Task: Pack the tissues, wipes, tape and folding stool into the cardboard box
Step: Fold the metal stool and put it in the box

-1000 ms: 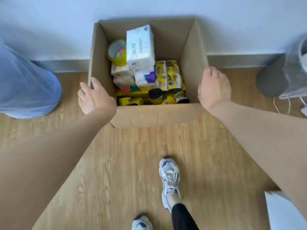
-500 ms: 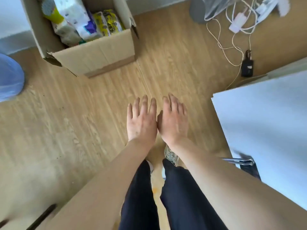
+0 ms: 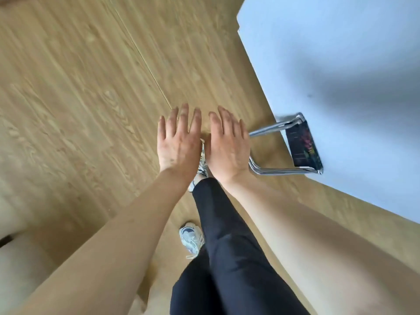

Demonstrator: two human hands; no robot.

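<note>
The folding stool, with chrome tube legs and a dark patterned fabric seat, stands on the wooden floor against the edge of a white surface, just right of my right hand. My left hand and my right hand hover side by side in the middle of the view, palms down, fingers spread, holding nothing. The right hand's edge overlaps the stool's chrome leg in the picture; contact cannot be judged. The cardboard box, tissues, wipes and tape are out of view.
A large white surface fills the upper right, its edge running diagonally down to the right. Wooden plank floor spreads to the left. My dark trousers and white sneakers are below the hands.
The view has swung away from the box to the right and down; the box has left the frame and the stool has come fully into view. Both hands stay together, empty.
</note>
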